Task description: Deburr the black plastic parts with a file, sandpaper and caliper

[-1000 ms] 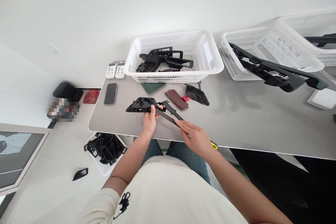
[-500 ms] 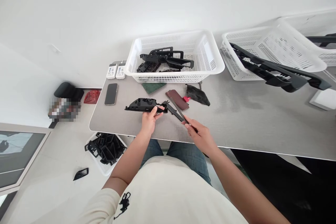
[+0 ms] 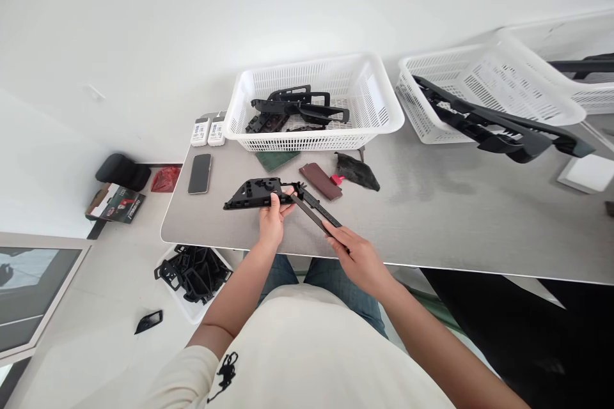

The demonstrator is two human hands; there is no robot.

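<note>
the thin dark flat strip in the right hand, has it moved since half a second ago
Yes: against the maroon oblong block on the grey table, the dark strip has swung left, its far end nearer the near edge.

White wall (image 3: 307, 6) (brightly lit), pale floor (image 3: 105, 345), grey table (image 3: 460, 204).

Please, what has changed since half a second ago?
The right hand has brought the flat tool leftward; its tip is now near the right end of the black part. Nothing was taken up or let go. The left hand still holds the black part; the caliper and phone stayed put.
</note>
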